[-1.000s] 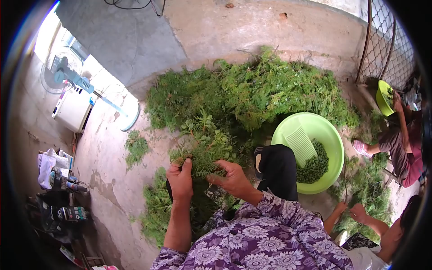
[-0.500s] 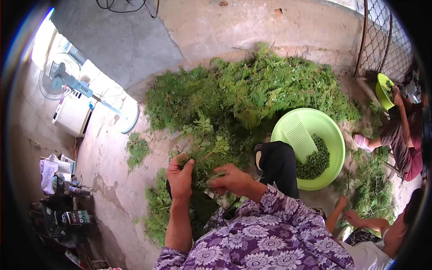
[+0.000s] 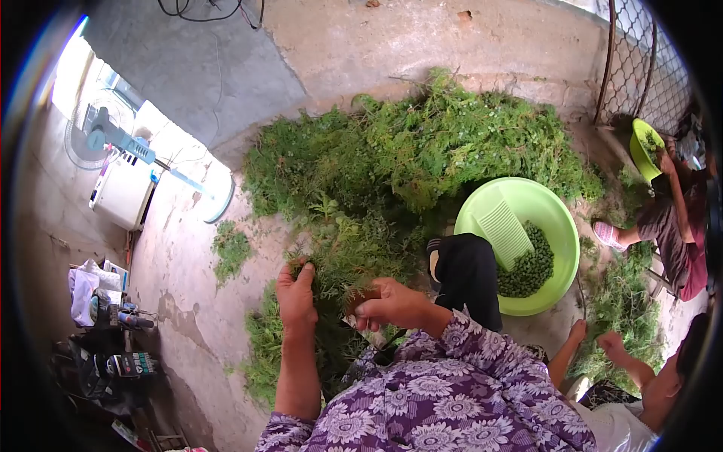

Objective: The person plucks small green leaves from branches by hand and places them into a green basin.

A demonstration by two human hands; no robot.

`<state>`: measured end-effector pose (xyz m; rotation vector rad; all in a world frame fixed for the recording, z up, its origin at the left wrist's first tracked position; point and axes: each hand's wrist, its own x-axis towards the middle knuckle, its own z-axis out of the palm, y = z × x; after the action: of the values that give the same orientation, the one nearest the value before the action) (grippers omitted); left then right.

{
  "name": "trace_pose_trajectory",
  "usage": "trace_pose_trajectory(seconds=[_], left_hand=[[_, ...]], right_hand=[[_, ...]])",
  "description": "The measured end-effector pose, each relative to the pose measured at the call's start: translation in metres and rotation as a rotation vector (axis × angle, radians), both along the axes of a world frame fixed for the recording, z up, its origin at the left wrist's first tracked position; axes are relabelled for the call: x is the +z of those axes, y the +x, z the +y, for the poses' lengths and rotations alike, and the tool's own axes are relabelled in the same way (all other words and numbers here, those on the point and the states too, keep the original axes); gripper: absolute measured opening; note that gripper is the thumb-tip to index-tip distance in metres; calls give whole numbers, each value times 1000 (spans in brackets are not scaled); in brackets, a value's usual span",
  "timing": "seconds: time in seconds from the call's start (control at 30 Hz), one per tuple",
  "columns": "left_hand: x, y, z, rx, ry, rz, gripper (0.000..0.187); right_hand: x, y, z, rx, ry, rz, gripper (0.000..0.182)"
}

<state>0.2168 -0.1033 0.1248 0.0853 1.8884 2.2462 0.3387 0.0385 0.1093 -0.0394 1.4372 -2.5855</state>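
My left hand [image 3: 296, 294] grips a leafy green sprig [image 3: 354, 252] low down on its stem. My right hand [image 3: 388, 303] is closed on the same sprig a little to the right, fingers pinched around its fronds. Both hands hover over my lap, above cut greenery on the concrete floor. A big heap of green branches [image 3: 422, 147] lies just beyond the hands. To the right stands a lime-green basin [image 3: 561, 233] holding small green seeds [image 3: 531, 264] and a pale green ribbed scoop [image 3: 503, 232].
A white standing fan [image 3: 113, 139] lies at the left, with clutter [image 3: 98, 331] below it. Two other people sit at the right, one holding a small green bowl [image 3: 642, 147], one with hands [image 3: 602, 343] in greenery. A wire fence [image 3: 648, 60] closes the upper right.
The sprig has come down lower between my hands. My right hand has closed more tightly on its fronds, and my left hand has slipped slightly down and left.
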Motion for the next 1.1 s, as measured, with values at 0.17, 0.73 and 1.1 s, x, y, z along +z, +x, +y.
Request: trace_pose_trajectory(seconds=[0.17, 0.73, 1.1], left_hand=[[-5, 1, -3, -68, -5, 14, 13], [14, -9, -13, 33, 20, 0, 19], [48, -27, -30, 133, 95, -11, 24]], right_hand=[[-16, -15, -11, -149, 108, -38, 32], [-14, -3, -2, -72, -29, -22, 15], [-38, 64, 138, -1128, 22, -19, 2]])
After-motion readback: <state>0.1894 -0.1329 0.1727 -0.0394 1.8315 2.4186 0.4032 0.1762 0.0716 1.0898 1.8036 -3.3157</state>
